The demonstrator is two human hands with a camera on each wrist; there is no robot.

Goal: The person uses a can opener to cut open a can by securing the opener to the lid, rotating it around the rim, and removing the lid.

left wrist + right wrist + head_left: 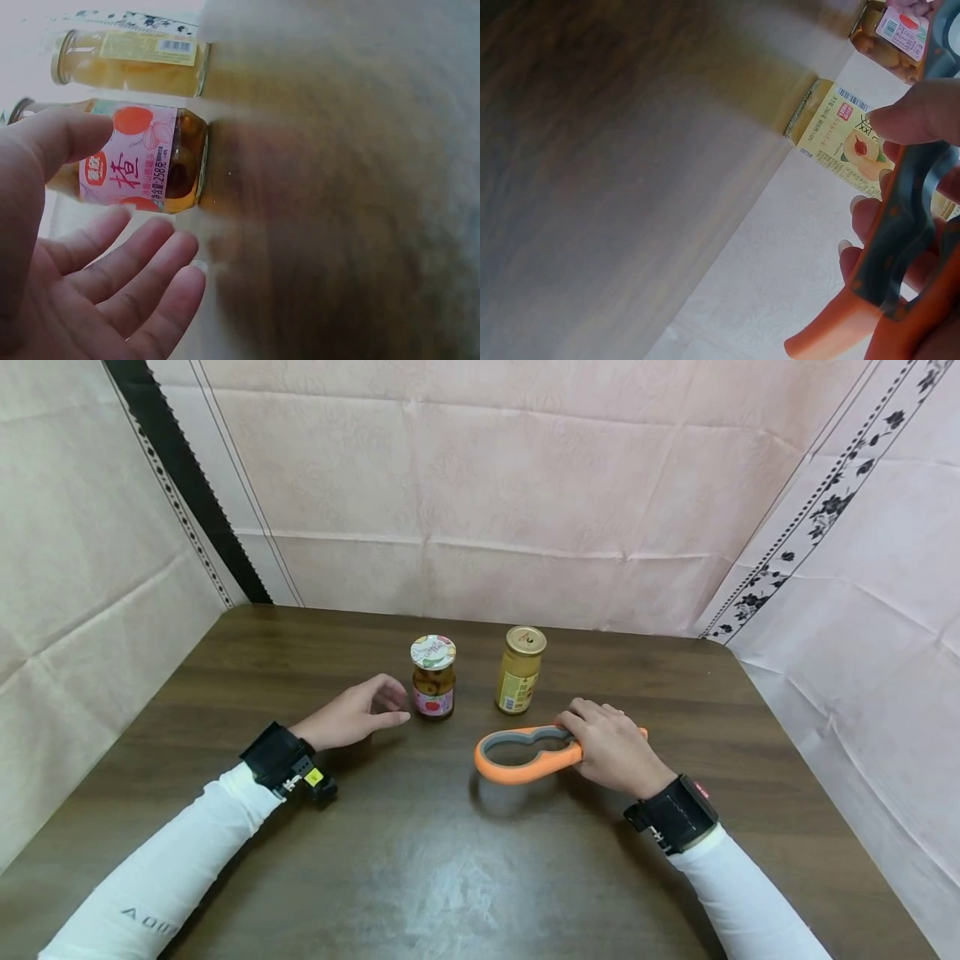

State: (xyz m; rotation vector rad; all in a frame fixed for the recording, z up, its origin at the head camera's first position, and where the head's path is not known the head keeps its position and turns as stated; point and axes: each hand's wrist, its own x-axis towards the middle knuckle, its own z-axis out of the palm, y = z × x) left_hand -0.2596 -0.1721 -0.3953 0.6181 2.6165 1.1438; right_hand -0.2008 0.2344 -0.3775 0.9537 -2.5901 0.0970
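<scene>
Gripping the orange opener (pixel 536 769), the right hand (pixel 611 747) should probably wait while the empty, loose-fingered left hand (pixel 356 714) wraps low around the pink-labelled jar (pixel 433 681) at its two o'clock.

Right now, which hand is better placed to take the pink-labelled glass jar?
Probably the left hand: it is empty, open beside the pink-labelled glass jar, while the right hand holds an orange-and-grey looped tool.

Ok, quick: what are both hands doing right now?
Left hand: open, beside the pink-labelled glass jar.
Right hand: holding the orange-and-grey looped tool.
</scene>
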